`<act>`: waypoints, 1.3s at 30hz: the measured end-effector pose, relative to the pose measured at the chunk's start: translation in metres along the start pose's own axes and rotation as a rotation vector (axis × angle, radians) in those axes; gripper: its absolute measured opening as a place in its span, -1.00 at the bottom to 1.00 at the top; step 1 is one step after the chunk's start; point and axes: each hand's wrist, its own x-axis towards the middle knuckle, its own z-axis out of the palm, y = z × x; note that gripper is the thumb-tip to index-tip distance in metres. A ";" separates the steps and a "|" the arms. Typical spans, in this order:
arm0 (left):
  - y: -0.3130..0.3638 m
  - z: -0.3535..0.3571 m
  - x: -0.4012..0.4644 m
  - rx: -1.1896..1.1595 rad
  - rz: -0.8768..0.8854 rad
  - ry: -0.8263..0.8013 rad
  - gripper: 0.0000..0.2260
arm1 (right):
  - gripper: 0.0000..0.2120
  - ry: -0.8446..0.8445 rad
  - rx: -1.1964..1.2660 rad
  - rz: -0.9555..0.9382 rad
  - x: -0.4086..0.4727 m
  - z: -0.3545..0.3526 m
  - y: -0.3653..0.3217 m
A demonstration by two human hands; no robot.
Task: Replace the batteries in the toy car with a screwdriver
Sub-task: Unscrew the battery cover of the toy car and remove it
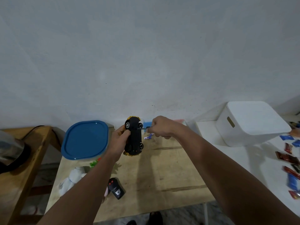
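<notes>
A yellow toy car (135, 137) is held above the wooden table (162, 172), its black underside and wheels turned toward me. My left hand (119, 138) grips it along its left side. My right hand (159, 127) is curled round the handle of a screwdriver (142, 128), whose thin shaft points left and meets the car's underside near the upper wheels. Batteries (149, 136) lie on the table just below my right hand.
A black remote control (116, 188) and a white plush toy (71, 179) lie at the table's front left. A blue-lidded container (85, 140) stands at the back left. A white box (253, 122) and several snack packets (290, 159) are on the right.
</notes>
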 end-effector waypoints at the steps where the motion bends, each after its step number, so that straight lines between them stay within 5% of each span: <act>1: 0.000 0.000 0.000 0.000 -0.003 -0.002 -0.73 | -0.77 0.012 -0.037 -0.017 0.000 0.000 -0.001; 4: -0.002 0.001 0.002 -0.013 -0.002 0.000 -0.73 | -0.67 0.019 -0.036 0.008 0.004 -0.003 -0.005; 8: -0.002 0.002 0.004 -0.056 0.001 -0.023 -0.73 | -0.83 -0.020 -0.121 -0.007 0.003 -0.006 -0.009; 17: -0.006 0.005 0.010 -0.139 -0.045 -0.052 -0.71 | -0.85 -0.004 -0.198 -0.028 0.008 -0.011 -0.014; 21: -0.010 0.006 0.013 -0.163 -0.067 -0.052 -0.71 | -0.68 0.023 -0.169 -0.029 0.007 -0.015 -0.016; 26: -0.013 0.005 0.014 -0.216 -0.094 -0.082 -0.70 | -0.87 0.010 -0.169 -0.033 0.013 -0.015 -0.016; 39: -0.014 0.011 0.013 -0.390 -0.214 -0.140 -0.61 | -0.87 0.019 -0.155 -0.063 0.013 -0.012 -0.009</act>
